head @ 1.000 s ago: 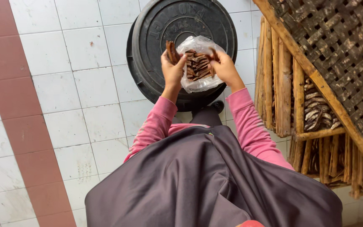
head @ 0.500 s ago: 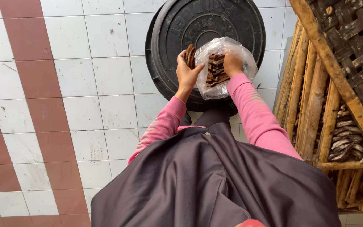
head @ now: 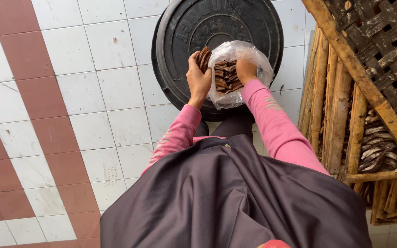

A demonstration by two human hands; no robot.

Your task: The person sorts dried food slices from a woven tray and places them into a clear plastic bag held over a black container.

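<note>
Brown, dried, flattened strips, probably dried banana or fish though I cannot tell which, are being packed into a clear, thin plastic bag (head: 238, 73) that rests on the round black plastic lid (head: 217, 50) of a drum standing on the white-and-red tiled floor (head: 60, 92). The left hand (head: 198, 78) is clamped on a small bundle of brown strips (head: 204, 57), held upright just beside the bag's open mouth. The right hand (head: 246, 71) has its fingers closed on the bag's rim, holding it open over the strips already stacked inside (head: 226, 76).

By my reading, the step in hand is filling: the bundle is raised at the mouth but not yet inside. Getting it in would call for the right hand to hold the opening wide and steady while the left tips the strips flat onto the stack, so that they lie in line and the thin film does not snag or tear.

To the right stands a wooden rack with woven bamboo trays (head: 373, 69), more dark strips (head: 377, 147) lying on a lower shelf.
</note>
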